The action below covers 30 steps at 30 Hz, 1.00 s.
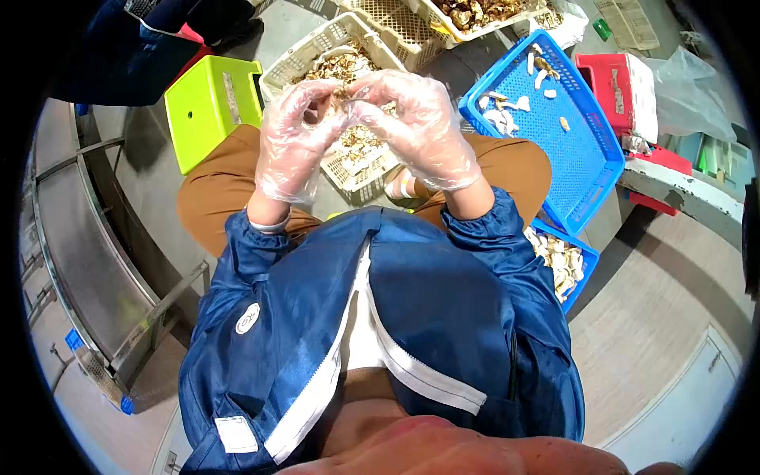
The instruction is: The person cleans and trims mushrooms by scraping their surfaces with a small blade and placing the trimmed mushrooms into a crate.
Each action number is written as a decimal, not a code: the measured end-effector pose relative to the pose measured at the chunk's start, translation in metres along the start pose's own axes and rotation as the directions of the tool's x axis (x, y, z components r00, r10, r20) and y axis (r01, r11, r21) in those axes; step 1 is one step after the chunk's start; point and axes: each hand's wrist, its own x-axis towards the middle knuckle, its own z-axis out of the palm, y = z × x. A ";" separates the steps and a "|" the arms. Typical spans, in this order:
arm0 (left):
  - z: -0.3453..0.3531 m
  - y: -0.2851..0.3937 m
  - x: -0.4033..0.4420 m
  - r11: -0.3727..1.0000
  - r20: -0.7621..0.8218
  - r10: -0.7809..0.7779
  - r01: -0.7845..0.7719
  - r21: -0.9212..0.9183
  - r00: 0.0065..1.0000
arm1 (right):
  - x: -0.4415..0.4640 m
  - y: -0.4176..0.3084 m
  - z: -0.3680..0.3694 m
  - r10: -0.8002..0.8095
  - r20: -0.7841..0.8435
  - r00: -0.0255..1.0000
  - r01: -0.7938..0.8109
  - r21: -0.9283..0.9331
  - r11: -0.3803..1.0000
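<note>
Both hands wear clear plastic gloves and meet above a cream basket (277, 73) of brown and pale pieces. My left hand (298, 134) is closed, its fingertips pinching a small brownish piece (340, 96). From the other side my right hand (418, 131) is closed too, thumb and fingers at the same piece, with something thin and dark between them that is too small to name. To the right, a blue tray (574, 158) holds several white and brown pieces near its far end.
A lime-green stool (207, 107) stands left of the basket. Further baskets (400, 36) are at the top. A red stool (613, 87) is beyond the tray, a smaller blue basket (587, 265) of pale pieces below it. A metal frame (99, 222) runs along the left.
</note>
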 end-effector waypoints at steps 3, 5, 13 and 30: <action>0.001 0.004 0.001 0.968 -0.041 0.148 -0.137 0.209 0.988 | -0.001 0.000 0.003 -0.065 -0.010 0.998 0.064 -0.025 0.998; 0.002 0.005 0.001 0.926 -0.048 0.231 -0.205 0.317 0.972 | -0.001 -0.001 0.004 -0.082 -0.018 0.996 0.082 -0.019 0.996; 0.005 0.015 0.004 0.778 -0.016 0.441 -0.373 0.506 0.897 | -0.005 0.004 0.007 -0.061 -0.036 0.997 0.057 -0.100 0.993; 0.008 -0.007 -0.001 0.362 0.328 -0.279 0.415 -0.835 0.902 | 0.001 0.006 -0.015 -0.106 -0.144 0.984 0.058 -0.305 0.951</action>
